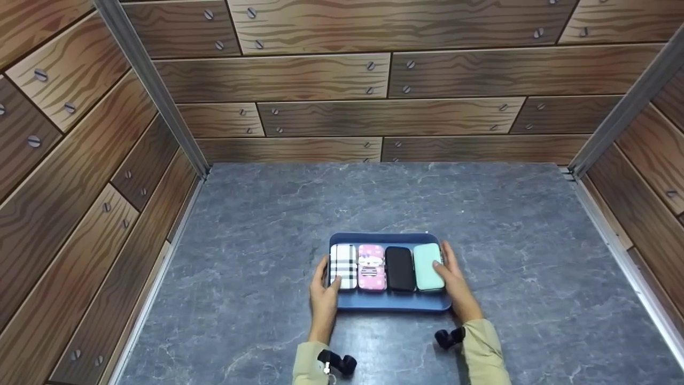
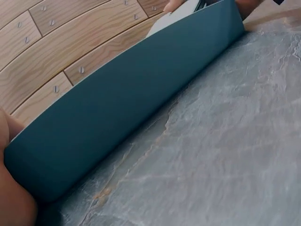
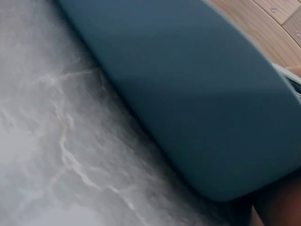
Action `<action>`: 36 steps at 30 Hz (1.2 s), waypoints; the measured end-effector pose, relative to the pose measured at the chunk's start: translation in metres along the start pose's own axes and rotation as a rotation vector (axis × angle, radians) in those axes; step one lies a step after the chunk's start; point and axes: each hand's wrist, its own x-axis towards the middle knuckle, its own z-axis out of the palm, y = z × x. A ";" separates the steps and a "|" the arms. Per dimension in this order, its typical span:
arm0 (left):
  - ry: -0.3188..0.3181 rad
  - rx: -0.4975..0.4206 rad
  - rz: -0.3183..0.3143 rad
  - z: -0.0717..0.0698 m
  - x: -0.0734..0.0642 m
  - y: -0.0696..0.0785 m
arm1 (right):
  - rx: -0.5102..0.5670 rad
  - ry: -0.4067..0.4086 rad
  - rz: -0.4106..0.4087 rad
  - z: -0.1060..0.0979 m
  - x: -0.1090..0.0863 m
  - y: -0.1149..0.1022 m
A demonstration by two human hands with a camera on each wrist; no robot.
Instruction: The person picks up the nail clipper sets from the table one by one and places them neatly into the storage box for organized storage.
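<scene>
A blue tray [image 1: 393, 302] bears several small rounded cases in a row. From left to right they are a white-and-black plaid case [image 1: 343, 267], a pink case with a cartoon figure [image 1: 371, 267], a black case [image 1: 399, 269] and a mint-green case [image 1: 428, 266]. My left hand [image 1: 323, 299] grips the tray's left side, its thumb over the rim beside the plaid case. Opposite it, my right hand [image 1: 458, 289] holds the right side, thumb at the mint case. Both wrist views show the tray's outer wall [image 2: 117, 89] close above the tabletop.
The grey marbled tabletop [image 1: 267, 230] extends around the tray. Wood-plank panels [image 1: 320, 77] stand at the back and both sides, with metal posts [image 1: 155, 91] at the corners. Dark wrist cameras [image 1: 342, 363] stick out from both sleeves.
</scene>
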 end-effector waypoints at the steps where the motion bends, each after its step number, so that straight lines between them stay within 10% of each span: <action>1: -0.003 -0.005 -0.003 0.000 0.000 0.000 | 0.005 0.007 0.001 0.000 0.000 0.000; 27: -0.039 0.062 0.059 -0.010 -0.010 -0.003 | 0.007 0.146 -0.062 0.013 -0.023 0.008; 36: -0.127 0.369 0.269 -0.012 -0.016 -0.005 | -0.107 0.154 -0.116 0.024 -0.046 -0.023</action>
